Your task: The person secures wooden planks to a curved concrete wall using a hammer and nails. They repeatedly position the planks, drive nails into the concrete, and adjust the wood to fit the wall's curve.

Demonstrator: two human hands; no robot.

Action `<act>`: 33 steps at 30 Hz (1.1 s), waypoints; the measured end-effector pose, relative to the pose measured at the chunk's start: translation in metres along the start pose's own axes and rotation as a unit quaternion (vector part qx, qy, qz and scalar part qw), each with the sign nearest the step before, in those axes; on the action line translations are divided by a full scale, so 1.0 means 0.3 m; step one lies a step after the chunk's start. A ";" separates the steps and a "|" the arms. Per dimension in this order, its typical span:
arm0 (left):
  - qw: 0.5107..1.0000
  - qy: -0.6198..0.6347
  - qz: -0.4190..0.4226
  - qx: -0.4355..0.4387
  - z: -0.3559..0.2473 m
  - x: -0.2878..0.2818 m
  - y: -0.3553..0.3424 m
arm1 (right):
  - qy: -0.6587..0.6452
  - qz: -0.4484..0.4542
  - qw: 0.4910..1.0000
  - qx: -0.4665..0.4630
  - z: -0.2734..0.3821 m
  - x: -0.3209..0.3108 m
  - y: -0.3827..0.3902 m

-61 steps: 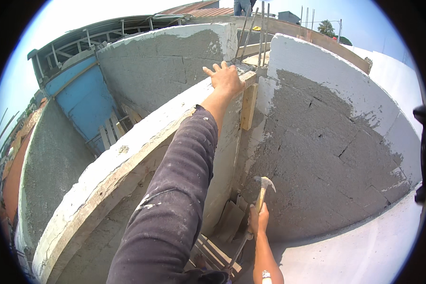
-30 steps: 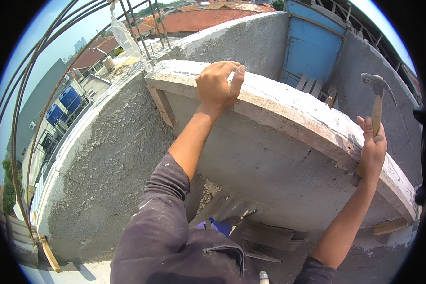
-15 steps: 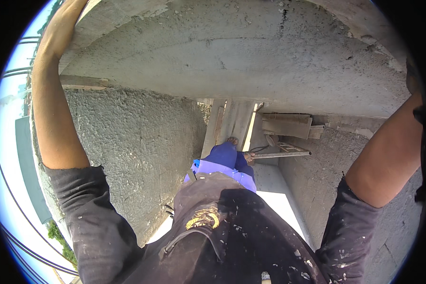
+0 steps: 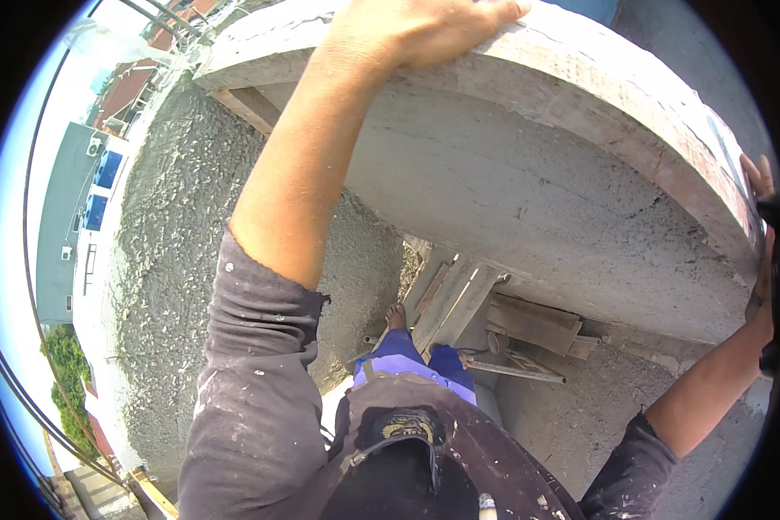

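Note:
My left hand grips the white top of a curved concrete ledge at the upper middle, its fingertips partly out of view. A timber strut sits beneath the ledge's left end. At the far right, my right hand is beside the ledge's outer end, mostly hidden by the dark rim of the picture. I cannot make out what it holds, and no hammer shows now.
Below are my bare feet, wooden planks, loose boards and a metal bar. Rough plastered wall stands at the left, with bent rebar and rooftops beyond it.
The view has swung from walls and rooftops down toward my body and feet, then partly back up. My left hand stays on the ledge. The hammer seen in my right hand earlier is out of sight.

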State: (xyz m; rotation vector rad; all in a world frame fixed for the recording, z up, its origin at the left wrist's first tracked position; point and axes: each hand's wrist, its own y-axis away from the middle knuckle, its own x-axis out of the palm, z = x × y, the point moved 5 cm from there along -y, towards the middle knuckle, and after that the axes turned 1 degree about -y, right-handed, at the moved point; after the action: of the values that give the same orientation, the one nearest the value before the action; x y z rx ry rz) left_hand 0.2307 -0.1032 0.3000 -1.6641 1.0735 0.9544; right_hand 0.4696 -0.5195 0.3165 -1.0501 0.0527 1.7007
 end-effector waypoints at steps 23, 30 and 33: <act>0.970 0.084 -0.226 0.032 -0.112 -0.185 0.160 | 0.141 -0.012 0.989 -0.033 0.049 0.020 -0.036; 0.866 0.290 -0.358 0.197 0.075 0.110 0.650 | 0.185 -0.007 0.982 -0.045 0.001 0.000 -0.076; 0.916 0.358 0.009 -0.180 0.335 0.607 1.083 | 0.182 0.002 0.982 -0.040 0.020 0.000 -0.065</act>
State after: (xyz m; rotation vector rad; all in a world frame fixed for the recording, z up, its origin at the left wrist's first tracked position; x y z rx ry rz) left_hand -0.0281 -0.1185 0.0145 -2.4153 1.4401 0.5656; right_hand 0.4814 -0.5083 0.3288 -1.4133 0.2233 1.5057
